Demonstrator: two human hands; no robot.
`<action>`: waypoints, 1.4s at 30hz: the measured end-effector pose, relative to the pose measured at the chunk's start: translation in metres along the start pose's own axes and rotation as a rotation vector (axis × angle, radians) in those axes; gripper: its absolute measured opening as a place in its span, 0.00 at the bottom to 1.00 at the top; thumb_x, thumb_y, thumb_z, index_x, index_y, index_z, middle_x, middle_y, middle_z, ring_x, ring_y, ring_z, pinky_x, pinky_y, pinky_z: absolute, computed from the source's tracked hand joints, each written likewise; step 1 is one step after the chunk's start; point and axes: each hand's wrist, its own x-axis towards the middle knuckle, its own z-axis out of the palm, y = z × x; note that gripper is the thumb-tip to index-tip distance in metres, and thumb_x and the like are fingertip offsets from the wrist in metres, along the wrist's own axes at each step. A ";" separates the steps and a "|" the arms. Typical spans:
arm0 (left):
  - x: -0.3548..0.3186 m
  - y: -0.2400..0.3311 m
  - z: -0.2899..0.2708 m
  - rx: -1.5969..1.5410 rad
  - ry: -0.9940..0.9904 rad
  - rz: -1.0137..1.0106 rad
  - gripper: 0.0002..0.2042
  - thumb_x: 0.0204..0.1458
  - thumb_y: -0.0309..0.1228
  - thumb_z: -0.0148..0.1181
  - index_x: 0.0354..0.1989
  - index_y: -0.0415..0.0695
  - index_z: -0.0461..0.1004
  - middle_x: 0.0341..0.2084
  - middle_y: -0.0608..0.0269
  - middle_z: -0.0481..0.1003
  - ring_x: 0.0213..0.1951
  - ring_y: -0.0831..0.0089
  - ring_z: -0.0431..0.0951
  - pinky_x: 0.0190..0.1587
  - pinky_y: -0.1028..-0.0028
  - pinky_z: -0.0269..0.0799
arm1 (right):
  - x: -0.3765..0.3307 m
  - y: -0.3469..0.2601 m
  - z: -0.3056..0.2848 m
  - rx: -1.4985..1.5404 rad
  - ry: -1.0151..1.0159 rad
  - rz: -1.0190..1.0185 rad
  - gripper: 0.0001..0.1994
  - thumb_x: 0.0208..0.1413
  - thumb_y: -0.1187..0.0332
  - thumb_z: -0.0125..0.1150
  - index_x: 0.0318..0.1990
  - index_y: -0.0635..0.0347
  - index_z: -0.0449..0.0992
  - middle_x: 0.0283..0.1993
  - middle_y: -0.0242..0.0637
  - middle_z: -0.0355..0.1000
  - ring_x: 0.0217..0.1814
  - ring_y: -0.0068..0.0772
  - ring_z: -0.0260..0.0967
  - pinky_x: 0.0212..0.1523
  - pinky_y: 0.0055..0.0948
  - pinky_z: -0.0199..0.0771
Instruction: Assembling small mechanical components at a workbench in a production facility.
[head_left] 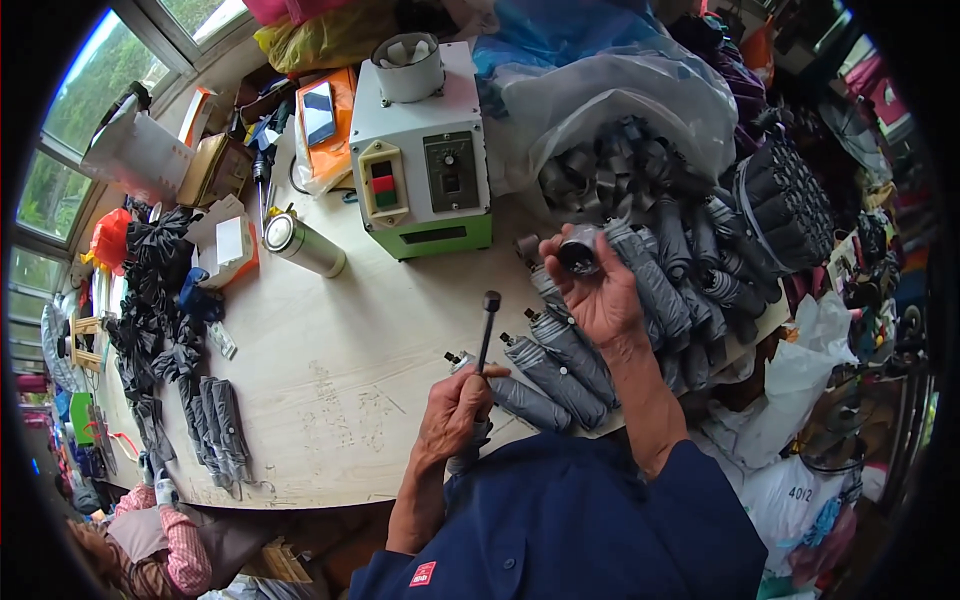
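A black-tipped shaft (487,335) is gripped by the curled fingers of the left hand (455,410), pointed up and slightly tilted, over the near part of the worktop (350,360). A dark, round, cup-shaped part (580,253) is pinched between the thumb and fingers of the right hand (605,300), well apart from the shaft; whether a folded umbrella is attached below the left grip cannot be told. Grey folded umbrellas (560,365) are laid between and beyond the hands, near dark short pieces (615,170) heaped by a clear plastic bag (690,100). The step in hand is judged to be readying the part for the shaft; for that, tip and opening would need to be aligned, both grips being kept steady.
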 end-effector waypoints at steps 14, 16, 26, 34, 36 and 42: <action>0.019 0.001 0.014 0.331 -0.061 -0.170 0.27 0.62 0.52 0.40 0.15 0.45 0.60 0.09 0.73 0.58 0.15 0.82 0.56 0.18 0.77 0.53 | 0.003 0.020 0.031 -0.302 -0.256 -0.212 0.23 0.64 0.57 0.44 0.60 0.63 0.57 0.49 0.48 0.66 0.54 0.44 0.67 0.51 0.39 0.73; 0.019 0.002 0.012 0.321 -0.056 -0.190 0.27 0.62 0.52 0.39 0.15 0.46 0.59 0.09 0.73 0.58 0.15 0.82 0.56 0.18 0.77 0.53 | 0.005 0.021 0.038 -0.566 -0.369 -0.314 0.22 0.64 0.57 0.45 0.59 0.61 0.57 0.48 0.47 0.66 0.50 0.40 0.69 0.49 0.37 0.72; 0.017 0.012 -0.002 0.144 -0.164 -0.198 0.29 0.61 0.55 0.39 0.14 0.46 0.57 0.09 0.74 0.58 0.14 0.82 0.56 0.17 0.75 0.53 | 0.000 0.047 0.065 -0.561 -0.602 -0.269 0.17 0.63 0.59 0.48 0.52 0.58 0.58 0.41 0.43 0.64 0.40 0.30 0.67 0.42 0.33 0.71; 0.015 0.020 0.011 0.286 0.120 -0.084 0.28 0.62 0.51 0.39 0.15 0.42 0.59 0.10 0.72 0.56 0.17 0.80 0.53 0.19 0.72 0.51 | 0.013 0.067 0.068 -0.608 -0.516 -0.369 0.16 0.63 0.59 0.47 0.51 0.57 0.58 0.39 0.41 0.63 0.36 0.28 0.64 0.41 0.34 0.71; 0.015 0.017 0.013 0.313 0.144 -0.033 0.28 0.63 0.50 0.39 0.16 0.41 0.59 0.10 0.72 0.56 0.17 0.80 0.52 0.19 0.72 0.51 | 0.014 0.066 0.068 -0.695 -0.493 -0.376 0.15 0.64 0.60 0.47 0.51 0.57 0.57 0.39 0.40 0.62 0.36 0.28 0.64 0.41 0.34 0.72; 0.015 0.024 0.004 0.254 0.054 -0.111 0.28 0.63 0.50 0.38 0.16 0.40 0.60 0.09 0.67 0.58 0.15 0.77 0.55 0.18 0.70 0.53 | 0.014 0.061 0.077 -0.640 -0.577 -0.267 0.13 0.65 0.62 0.44 0.51 0.57 0.57 0.37 0.39 0.62 0.35 0.26 0.63 0.40 0.34 0.72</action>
